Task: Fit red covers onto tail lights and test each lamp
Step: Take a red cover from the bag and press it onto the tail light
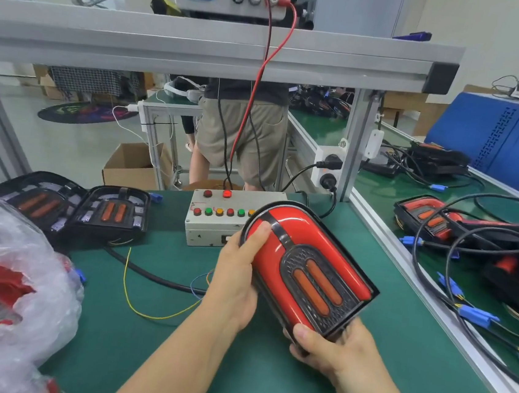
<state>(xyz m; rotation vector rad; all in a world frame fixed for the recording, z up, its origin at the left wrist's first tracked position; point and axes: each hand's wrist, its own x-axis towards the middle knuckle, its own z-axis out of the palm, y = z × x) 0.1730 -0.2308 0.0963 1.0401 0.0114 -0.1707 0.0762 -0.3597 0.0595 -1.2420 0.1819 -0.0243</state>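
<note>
We've got the tail light up off the green surface and tilted toward us, its rounded end pointing away at the test box and its square end nearest our body. The red cover sits over the black housing, arching around the two amber strips in the middle. Our left hand wraps the left flank, thumb pressed flat on the red near the rounded top; our right hand cups the near corner from below, thumb curled over the edge, so both hands are clamped on the lamp. To seat this cover well, we reckon we want even thumb pressure walking around the rim, checking that the red edge drops flush into the black frame with no lifted corner, and keeping the housing braced from underneath so it doesn't twist. Both forearms come in low from the bottom of the view, wrists angled inward toward each other. Off to the left, two uncovered lamp bases lie beside a plastic bag of red parts; more lamps and cabling sit well apart on the right. Whether the cover is fully clipped, we cannot tell from here.
</note>
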